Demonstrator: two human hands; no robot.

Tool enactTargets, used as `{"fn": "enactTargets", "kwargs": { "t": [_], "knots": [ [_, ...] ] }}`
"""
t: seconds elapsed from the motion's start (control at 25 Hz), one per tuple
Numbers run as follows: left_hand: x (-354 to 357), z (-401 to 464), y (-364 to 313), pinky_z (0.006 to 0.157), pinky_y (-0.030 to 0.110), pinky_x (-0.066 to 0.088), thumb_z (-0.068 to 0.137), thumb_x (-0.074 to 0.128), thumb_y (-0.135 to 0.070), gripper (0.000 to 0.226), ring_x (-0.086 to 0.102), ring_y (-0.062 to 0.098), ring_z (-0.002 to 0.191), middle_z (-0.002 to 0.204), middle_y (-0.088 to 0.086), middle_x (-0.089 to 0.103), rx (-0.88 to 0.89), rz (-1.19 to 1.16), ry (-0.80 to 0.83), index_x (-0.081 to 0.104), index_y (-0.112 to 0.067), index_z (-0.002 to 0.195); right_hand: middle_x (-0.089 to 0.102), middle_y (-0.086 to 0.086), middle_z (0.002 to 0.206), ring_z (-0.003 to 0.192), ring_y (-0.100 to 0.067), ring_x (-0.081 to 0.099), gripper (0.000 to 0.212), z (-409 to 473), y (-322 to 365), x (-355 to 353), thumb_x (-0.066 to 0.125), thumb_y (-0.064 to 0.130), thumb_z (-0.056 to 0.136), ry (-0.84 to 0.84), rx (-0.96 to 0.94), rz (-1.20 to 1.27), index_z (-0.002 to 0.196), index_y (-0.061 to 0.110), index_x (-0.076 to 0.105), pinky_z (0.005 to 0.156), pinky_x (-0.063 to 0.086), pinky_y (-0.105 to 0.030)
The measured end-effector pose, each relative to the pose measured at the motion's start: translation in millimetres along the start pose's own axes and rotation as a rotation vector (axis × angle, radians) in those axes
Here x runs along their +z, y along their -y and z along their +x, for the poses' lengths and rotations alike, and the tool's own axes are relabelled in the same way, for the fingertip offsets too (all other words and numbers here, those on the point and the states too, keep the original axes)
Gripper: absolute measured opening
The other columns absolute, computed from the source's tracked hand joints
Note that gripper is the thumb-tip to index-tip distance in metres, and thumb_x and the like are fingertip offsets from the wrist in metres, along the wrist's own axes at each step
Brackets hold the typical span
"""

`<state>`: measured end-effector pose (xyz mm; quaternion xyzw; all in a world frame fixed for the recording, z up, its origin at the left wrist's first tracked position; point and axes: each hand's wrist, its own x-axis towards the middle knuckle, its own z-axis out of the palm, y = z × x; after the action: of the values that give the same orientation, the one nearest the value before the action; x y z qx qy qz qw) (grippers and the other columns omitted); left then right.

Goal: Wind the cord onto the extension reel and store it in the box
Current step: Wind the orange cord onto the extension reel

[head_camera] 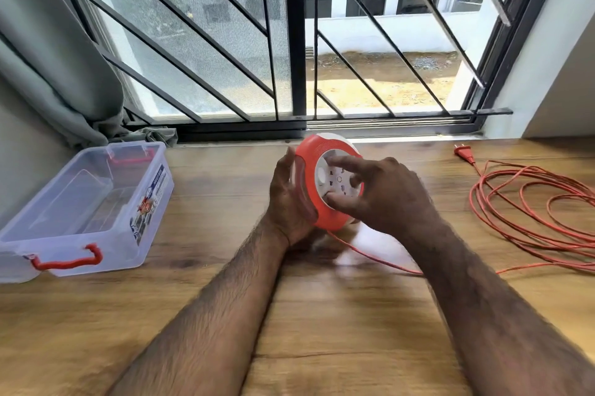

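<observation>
Reel (317,183) sits upright on edge at the middle of the table (322,331), the left hand (286,202) cupping its rim and the right hand (383,189) touching the white socket face with spread fingertips. To wind well, I judge, hold the rim still, turn the face evenly and let the cord (531,212), piled loose to the right, feed without kinks; the box (83,234) waits open at left.

We see one printed label (151,202) on the clear box's (96,254) side wall, at nine o'clock; its lettering is too blurred to read. Nothing else carries text.
</observation>
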<state>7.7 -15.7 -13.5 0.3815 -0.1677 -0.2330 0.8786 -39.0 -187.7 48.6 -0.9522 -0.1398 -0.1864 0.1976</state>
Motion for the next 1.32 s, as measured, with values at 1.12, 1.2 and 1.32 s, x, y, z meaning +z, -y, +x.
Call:
{"fn": "enactTargets", "kwargs": {
  "t": [1.12,1.2,1.32],
  "knots": [
    [0.5,2.3,-1.4,0.122,0.061,0.033,0.097,0.038,-0.075,0.092,0.049,0.044,0.139,0.148,0.026,0.054,0.012,0.002,-0.016,0.052,-0.004,0.154,0.074,0.009,0.097,0.089,-0.021,0.071,0.064,0.1,-6.3,7.3,0.072,0.062,0.076,-0.026,-0.016,0.091,0.137,0.058,0.054,0.075,0.056,-0.037],
    [3.0,1.6,-0.9,0.117,0.059,0.04,0.096,0.04,-0.074,0.09,0.055,0.042,0.134,0.143,0.024,0.059,0.042,0.021,-0.03,0.055,-0.005,0.152,0.075,0.011,0.087,0.084,-0.016,0.073,0.068,-0.3,-2.0,12.2,0.07,0.071,0.068,-0.042,0.114,0.235,0.134,0.054,0.06,0.077,0.061,-0.038],
    [4.2,1.1,-0.1,0.11,0.055,0.05,0.096,0.041,-0.072,0.085,0.064,0.039,0.128,0.137,0.023,0.066,0.072,0.065,-0.076,0.061,-0.006,0.147,0.079,0.008,0.104,0.093,-0.013,0.075,0.074,2.1,1.8,28.1,0.074,0.071,0.063,-0.038,0.323,0.452,0.131,0.045,0.068,0.083,0.063,-0.04]
  ]
}}
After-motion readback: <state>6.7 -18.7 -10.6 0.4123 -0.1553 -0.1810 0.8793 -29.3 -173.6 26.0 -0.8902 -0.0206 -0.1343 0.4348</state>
